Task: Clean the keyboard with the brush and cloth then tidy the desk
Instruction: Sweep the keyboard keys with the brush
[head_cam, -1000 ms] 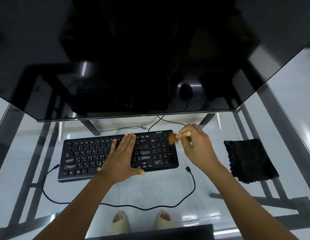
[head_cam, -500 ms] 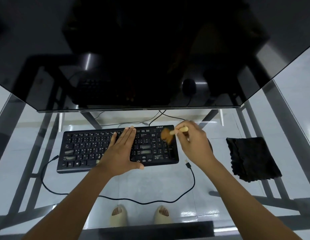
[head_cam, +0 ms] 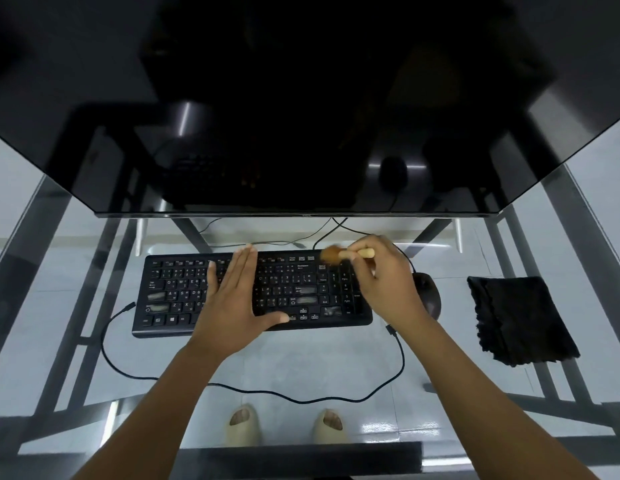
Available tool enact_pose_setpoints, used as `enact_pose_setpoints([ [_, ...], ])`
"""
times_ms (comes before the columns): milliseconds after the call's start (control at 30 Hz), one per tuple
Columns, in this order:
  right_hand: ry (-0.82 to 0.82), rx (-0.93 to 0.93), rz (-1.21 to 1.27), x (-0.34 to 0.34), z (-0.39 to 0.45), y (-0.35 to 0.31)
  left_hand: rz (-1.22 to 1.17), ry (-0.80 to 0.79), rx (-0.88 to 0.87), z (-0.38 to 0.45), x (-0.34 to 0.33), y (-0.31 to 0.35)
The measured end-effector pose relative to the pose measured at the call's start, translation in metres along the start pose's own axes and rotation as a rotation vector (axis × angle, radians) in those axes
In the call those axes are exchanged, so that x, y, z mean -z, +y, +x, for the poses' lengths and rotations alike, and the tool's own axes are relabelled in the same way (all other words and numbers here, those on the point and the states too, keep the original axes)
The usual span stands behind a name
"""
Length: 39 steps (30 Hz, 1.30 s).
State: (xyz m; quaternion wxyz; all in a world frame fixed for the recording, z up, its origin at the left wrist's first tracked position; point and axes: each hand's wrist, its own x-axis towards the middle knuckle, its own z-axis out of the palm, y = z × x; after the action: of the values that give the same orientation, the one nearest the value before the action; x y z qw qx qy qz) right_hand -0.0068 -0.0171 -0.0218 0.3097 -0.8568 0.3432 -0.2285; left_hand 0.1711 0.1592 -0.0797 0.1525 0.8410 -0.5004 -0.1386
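Note:
A black keyboard point(head_cam: 183, 292) lies on the glass desk point(head_cam: 319, 362) below the monitor. My left hand point(head_cam: 232, 299) rests flat on the middle of the keys, fingers straight. My right hand point(head_cam: 384, 282) pinches a small wooden-handled brush point(head_cam: 365, 253); its brown bristles, blurred, touch the keyboard's top right corner above the number pad. A folded black cloth point(head_cam: 519, 323) lies on the desk to the right, apart from both hands.
A large dark monitor point(head_cam: 301, 116) overhangs the far half of the desk. A black mouse point(head_cam: 429, 296) sits just right of the keyboard, partly behind my right wrist. A loose black cable point(head_cam: 267, 393) loops across the near desk. My feet in slippers show through the glass.
The brush has swept from the number pad's upper edge up and left toward the keyboard's top right corner. My left hand stays flat on the keys. The view has shifted slightly.

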Motion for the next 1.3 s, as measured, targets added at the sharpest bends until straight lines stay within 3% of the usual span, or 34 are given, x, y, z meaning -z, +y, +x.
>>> enact_pose_setpoints([
  [100,0.061,-0.043,0.057,-0.004,0.003,-0.006,-0.046,0.073,0.071,-0.01,0.003,-0.015],
  [200,-0.088,-0.077,0.085,-0.014,0.002,-0.014,-0.087,0.15,0.153,-0.022,0.009,-0.032],
  [333,0.034,-0.099,0.071,-0.019,0.006,-0.026,-0.11,0.215,0.258,-0.038,0.014,-0.059],
  [467,-0.14,-0.055,0.114,-0.038,-0.002,-0.041,-0.111,0.225,0.296,-0.055,0.019,-0.088],
  [600,0.032,-0.022,0.029,-0.044,0.002,-0.049,-0.133,0.2,0.307,-0.064,0.023,-0.106],
  [733,-0.216,0.062,-0.044,-0.058,-0.004,-0.058,-0.153,0.13,0.26,-0.073,0.02,-0.123],
  [767,-0.215,0.003,-0.018,-0.059,-0.004,-0.059,-0.157,0.115,0.249,-0.074,0.018,-0.126],
  [867,0.02,-0.033,-0.024,-0.058,0.003,-0.067,-0.166,0.101,0.236,-0.077,0.013,-0.131],
  [1000,-0.192,0.05,-0.01,-0.069,-0.007,-0.076,-0.161,0.149,0.238,-0.08,0.013,-0.136],
  [1133,-0.003,-0.048,-0.005,-0.073,-0.002,-0.082,-0.192,0.163,0.238,-0.081,0.011,-0.136],
  [1300,-0.116,-0.095,0.064,-0.091,-0.005,-0.093,-0.199,0.153,0.217,-0.081,0.01,-0.141],
])
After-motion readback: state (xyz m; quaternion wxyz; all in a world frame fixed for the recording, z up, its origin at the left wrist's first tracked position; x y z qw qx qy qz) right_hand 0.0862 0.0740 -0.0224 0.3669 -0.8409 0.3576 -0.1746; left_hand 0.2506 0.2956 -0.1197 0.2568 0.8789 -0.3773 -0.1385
